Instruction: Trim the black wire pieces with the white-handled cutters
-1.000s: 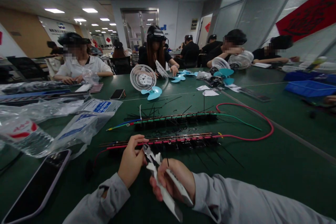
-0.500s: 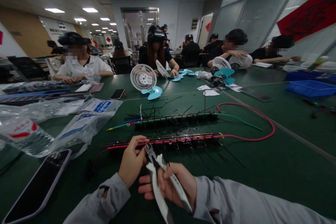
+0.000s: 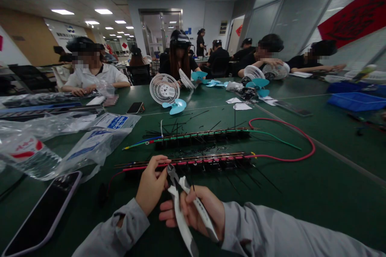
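1. handles of the diagonal cutters [image 3: 177, 205] stand wider apart than a second ago, and the right hand's [image 3: 212, 204] fingers have opened out below them; the left hand [image 3: 152, 186] has hardly shifted. across the table [image 3: 301, 209], a co-worker [image 3: 179, 56] now has a blue fan blade [image 3: 199, 75] raised.
2. from where i stand, the right thumb lies over one handle, holding it against the palm, while the fingers spread loosely past the other handle.
3. the left hand is curled, its fingertips against the left part of the near black strip [image 3: 224, 161]; i cannot tell what, if anything, it pinches. the cutter tips sit just beside those fingertips, and whether they bite on anything is unclear.
4. both strips lie on the table, the near one closest to the hands, with a red wire [image 3: 286, 161] along it; the far black strip [image 3: 208, 135] carries a green wire [image 3: 273, 133].
5. done, as i judge it: wires are laid along both strips, and black slivers [image 3: 197, 115] lie loose beyond the far one.
6. left, it seems: several long black tails [image 3: 268, 180] jut uncut from the near strip.
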A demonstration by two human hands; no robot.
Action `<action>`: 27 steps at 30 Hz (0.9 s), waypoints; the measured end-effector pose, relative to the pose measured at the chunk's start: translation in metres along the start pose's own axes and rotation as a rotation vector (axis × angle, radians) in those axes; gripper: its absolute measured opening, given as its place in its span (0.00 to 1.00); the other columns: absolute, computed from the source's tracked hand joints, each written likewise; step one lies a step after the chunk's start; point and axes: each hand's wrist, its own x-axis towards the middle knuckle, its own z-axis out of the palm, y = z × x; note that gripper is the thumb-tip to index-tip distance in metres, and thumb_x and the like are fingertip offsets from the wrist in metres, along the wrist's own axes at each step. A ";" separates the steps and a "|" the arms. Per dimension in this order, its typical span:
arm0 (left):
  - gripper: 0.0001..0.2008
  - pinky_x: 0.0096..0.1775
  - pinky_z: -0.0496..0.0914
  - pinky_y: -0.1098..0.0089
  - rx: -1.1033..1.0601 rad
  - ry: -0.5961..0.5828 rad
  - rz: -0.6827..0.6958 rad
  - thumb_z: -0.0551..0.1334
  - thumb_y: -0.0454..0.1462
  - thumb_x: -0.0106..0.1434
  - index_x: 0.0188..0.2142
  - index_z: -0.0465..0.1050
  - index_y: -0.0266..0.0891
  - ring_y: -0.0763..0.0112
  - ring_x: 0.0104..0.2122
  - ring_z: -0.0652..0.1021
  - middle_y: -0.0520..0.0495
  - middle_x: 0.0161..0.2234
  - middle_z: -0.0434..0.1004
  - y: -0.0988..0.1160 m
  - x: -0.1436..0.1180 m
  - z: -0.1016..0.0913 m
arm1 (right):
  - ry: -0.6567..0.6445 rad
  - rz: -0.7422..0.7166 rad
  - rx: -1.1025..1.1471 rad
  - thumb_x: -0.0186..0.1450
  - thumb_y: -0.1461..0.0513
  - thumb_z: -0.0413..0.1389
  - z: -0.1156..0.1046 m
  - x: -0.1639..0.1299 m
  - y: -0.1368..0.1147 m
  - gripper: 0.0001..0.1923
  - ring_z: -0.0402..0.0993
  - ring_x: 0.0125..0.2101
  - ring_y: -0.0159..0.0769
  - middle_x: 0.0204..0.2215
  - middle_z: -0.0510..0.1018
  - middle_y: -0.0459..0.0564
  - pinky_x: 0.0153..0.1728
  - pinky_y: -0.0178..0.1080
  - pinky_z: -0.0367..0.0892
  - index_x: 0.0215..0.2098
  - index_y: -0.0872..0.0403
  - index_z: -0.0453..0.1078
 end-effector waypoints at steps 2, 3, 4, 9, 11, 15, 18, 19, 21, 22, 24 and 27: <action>0.14 0.13 0.63 0.78 0.005 -0.002 0.003 0.58 0.40 0.58 0.43 0.61 0.40 0.83 0.13 0.69 0.43 0.44 0.71 -0.001 0.000 0.000 | -0.001 -0.002 -0.002 0.48 0.60 0.47 0.000 0.000 0.000 0.12 0.71 0.37 0.41 0.34 0.73 0.60 0.46 0.47 0.59 0.16 0.61 0.66; 0.14 0.14 0.64 0.78 0.006 -0.001 0.004 0.58 0.40 0.58 0.43 0.61 0.40 0.83 0.13 0.69 0.43 0.44 0.71 -0.002 0.000 0.000 | -0.005 -0.003 -0.002 0.48 0.60 0.47 0.000 0.001 0.000 0.11 0.71 0.37 0.41 0.35 0.73 0.61 0.46 0.47 0.59 0.16 0.61 0.65; 0.14 0.13 0.64 0.78 0.006 0.001 0.004 0.58 0.40 0.58 0.43 0.61 0.40 0.83 0.13 0.70 0.43 0.44 0.71 -0.002 0.001 0.000 | -0.012 -0.004 -0.003 0.48 0.61 0.47 -0.001 0.001 0.000 0.11 0.71 0.37 0.41 0.36 0.73 0.61 0.46 0.47 0.59 0.16 0.61 0.65; 0.15 0.13 0.63 0.79 -0.009 0.000 0.001 0.59 0.41 0.58 0.43 0.61 0.39 0.84 0.13 0.69 0.42 0.44 0.71 -0.004 0.001 0.000 | -0.034 -0.010 -0.021 0.48 0.61 0.47 0.000 0.001 0.000 0.11 0.71 0.37 0.41 0.37 0.73 0.61 0.45 0.46 0.59 0.16 0.61 0.64; 0.15 0.13 0.63 0.79 -0.012 0.001 0.001 0.59 0.41 0.58 0.43 0.61 0.38 0.84 0.13 0.69 0.41 0.44 0.71 -0.003 0.001 0.000 | -0.030 -0.011 -0.023 0.47 0.61 0.47 0.001 0.001 0.000 0.10 0.71 0.38 0.40 0.37 0.73 0.61 0.43 0.43 0.60 0.16 0.61 0.64; 0.15 0.13 0.64 0.78 -0.007 -0.005 -0.001 0.58 0.41 0.58 0.43 0.60 0.39 0.84 0.13 0.69 0.41 0.44 0.71 -0.001 0.001 0.000 | 0.010 -0.032 -0.047 0.47 0.61 0.46 -0.002 0.002 0.001 0.11 0.70 0.32 0.35 0.34 0.72 0.61 0.35 0.38 0.62 0.15 0.61 0.62; 0.15 0.14 0.64 0.78 -0.003 -0.006 0.000 0.58 0.41 0.58 0.43 0.60 0.39 0.84 0.13 0.69 0.41 0.44 0.72 0.000 0.000 0.000 | 0.054 -0.031 -0.083 0.47 0.60 0.46 -0.005 0.005 0.002 0.11 0.68 0.26 0.32 0.29 0.72 0.58 0.29 0.36 0.62 0.14 0.60 0.62; 0.15 0.14 0.64 0.78 -0.005 -0.004 -0.001 0.58 0.41 0.58 0.43 0.60 0.39 0.84 0.13 0.69 0.41 0.44 0.72 0.001 0.000 0.000 | 0.059 -0.025 -0.090 0.47 0.60 0.46 -0.005 0.005 0.002 0.11 0.67 0.25 0.31 0.27 0.71 0.57 0.29 0.36 0.62 0.14 0.60 0.62; 0.15 0.13 0.64 0.78 -0.011 0.001 -0.007 0.59 0.41 0.58 0.43 0.61 0.39 0.84 0.12 0.69 0.41 0.44 0.72 0.001 0.000 0.001 | 0.062 -0.012 -0.095 0.47 0.60 0.47 -0.005 0.006 0.002 0.11 0.67 0.24 0.31 0.26 0.70 0.56 0.28 0.36 0.63 0.13 0.60 0.61; 0.15 0.13 0.64 0.78 -0.012 0.002 -0.009 0.59 0.41 0.58 0.43 0.61 0.39 0.84 0.12 0.69 0.42 0.43 0.73 0.001 0.000 0.001 | 0.062 -0.009 -0.093 0.47 0.60 0.47 -0.005 0.006 0.002 0.11 0.67 0.24 0.31 0.25 0.70 0.56 0.28 0.36 0.63 0.13 0.60 0.60; 0.15 0.14 0.64 0.78 -0.009 0.002 -0.007 0.59 0.40 0.57 0.43 0.61 0.39 0.83 0.12 0.69 0.43 0.43 0.73 0.002 0.000 0.000 | 0.064 0.001 -0.088 0.47 0.60 0.48 -0.005 0.006 0.001 0.11 0.68 0.25 0.33 0.26 0.70 0.55 0.29 0.37 0.65 0.13 0.60 0.60; 0.14 0.13 0.64 0.77 0.004 0.002 0.004 0.58 0.40 0.58 0.43 0.61 0.39 0.83 0.12 0.69 0.43 0.43 0.73 0.002 0.000 0.000 | 0.066 0.012 -0.085 0.47 0.60 0.48 -0.004 0.007 0.000 0.11 0.70 0.26 0.35 0.25 0.69 0.54 0.31 0.40 0.66 0.12 0.59 0.59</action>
